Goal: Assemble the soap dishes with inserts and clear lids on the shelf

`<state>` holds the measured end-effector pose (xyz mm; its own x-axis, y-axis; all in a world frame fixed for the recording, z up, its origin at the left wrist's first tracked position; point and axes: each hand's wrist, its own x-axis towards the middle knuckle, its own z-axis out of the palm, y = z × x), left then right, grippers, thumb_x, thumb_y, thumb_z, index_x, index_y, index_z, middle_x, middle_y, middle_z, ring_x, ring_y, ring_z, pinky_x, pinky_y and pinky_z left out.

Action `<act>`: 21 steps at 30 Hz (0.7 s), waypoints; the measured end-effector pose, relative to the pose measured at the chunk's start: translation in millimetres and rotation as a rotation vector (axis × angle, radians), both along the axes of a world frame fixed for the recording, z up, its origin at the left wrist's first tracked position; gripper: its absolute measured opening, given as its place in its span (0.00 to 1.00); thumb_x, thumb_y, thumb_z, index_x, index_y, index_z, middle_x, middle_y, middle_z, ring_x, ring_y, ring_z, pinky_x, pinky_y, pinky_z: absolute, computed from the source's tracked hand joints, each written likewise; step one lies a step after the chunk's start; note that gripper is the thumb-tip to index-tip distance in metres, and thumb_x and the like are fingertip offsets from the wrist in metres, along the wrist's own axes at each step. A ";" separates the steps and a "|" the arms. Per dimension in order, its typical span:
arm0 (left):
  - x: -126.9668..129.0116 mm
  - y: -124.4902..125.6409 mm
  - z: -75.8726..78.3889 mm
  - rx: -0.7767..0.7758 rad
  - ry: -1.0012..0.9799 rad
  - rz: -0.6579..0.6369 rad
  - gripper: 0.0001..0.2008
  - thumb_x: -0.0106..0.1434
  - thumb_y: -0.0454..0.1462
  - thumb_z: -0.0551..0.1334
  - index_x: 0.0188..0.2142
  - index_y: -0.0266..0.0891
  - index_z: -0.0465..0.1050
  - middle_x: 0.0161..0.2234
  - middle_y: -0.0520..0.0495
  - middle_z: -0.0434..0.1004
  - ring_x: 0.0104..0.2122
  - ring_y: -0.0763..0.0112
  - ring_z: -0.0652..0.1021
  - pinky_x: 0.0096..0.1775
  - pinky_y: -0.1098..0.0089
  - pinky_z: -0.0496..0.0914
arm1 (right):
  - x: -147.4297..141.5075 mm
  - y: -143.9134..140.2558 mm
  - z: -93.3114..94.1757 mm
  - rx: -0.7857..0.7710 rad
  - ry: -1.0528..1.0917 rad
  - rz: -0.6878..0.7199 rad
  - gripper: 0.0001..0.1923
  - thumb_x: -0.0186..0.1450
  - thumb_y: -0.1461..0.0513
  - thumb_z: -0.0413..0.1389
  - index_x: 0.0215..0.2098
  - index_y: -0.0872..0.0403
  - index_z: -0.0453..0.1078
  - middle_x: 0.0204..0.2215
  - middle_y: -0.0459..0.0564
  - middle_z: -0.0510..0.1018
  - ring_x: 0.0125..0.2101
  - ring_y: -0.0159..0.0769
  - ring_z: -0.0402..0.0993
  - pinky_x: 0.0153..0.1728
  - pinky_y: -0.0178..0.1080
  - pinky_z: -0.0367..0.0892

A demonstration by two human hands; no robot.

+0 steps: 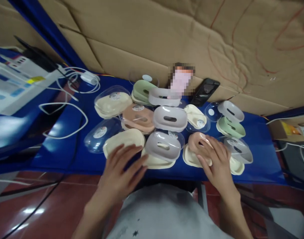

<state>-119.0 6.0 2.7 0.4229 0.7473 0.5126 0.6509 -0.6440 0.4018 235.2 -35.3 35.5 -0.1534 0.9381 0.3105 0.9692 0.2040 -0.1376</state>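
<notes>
My left hand (125,167), fingers spread, is over the near edge of a cream oval soap dish (123,136); whether it touches the dish is unclear. My right hand (216,159) has its fingers stretched over the right side of a peach slotted soap tray (194,139), its thumb apart. That tray sits on a cream base (189,158). Between my hands a grey slotted tray (154,151) rests tilted on another cream base (158,162). Right of my right hand lies a grey tray under a clear lid (241,149).
More soap dish parts lie behind: a grey tray (170,124), a peach tray (142,124), a green tray (231,127) and clear lids (100,134). A lit phone (180,79) and a black device (206,89) lean against the cardboard (142,39). White cables (64,134) lie left.
</notes>
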 end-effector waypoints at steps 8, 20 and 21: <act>60.6 -31.4 -43.3 0.047 0.158 -0.100 0.22 0.71 0.34 0.68 0.63 0.48 0.76 0.59 0.36 0.81 0.51 0.52 0.83 0.54 0.50 0.76 | 40.8 -31.3 -52.6 0.005 0.182 -0.062 0.24 0.78 0.62 0.53 0.70 0.44 0.69 0.64 0.55 0.79 0.67 0.51 0.72 0.66 0.61 0.71; 77.4 -43.3 -45.0 -0.002 0.122 -0.079 0.30 0.70 0.30 0.67 0.68 0.51 0.70 0.59 0.36 0.81 0.57 0.50 0.82 0.62 0.44 0.71 | 93.5 -58.5 -64.5 0.295 0.054 -0.380 0.26 0.76 0.58 0.59 0.71 0.47 0.68 0.70 0.66 0.71 0.70 0.63 0.68 0.66 0.70 0.66; 78.6 -44.0 -45.6 -0.012 0.124 -0.075 0.29 0.70 0.30 0.67 0.68 0.51 0.70 0.57 0.38 0.82 0.56 0.51 0.82 0.62 0.45 0.71 | 99.0 -64.5 -69.3 0.290 0.058 -0.381 0.27 0.76 0.58 0.59 0.72 0.48 0.68 0.70 0.66 0.71 0.70 0.63 0.68 0.66 0.70 0.66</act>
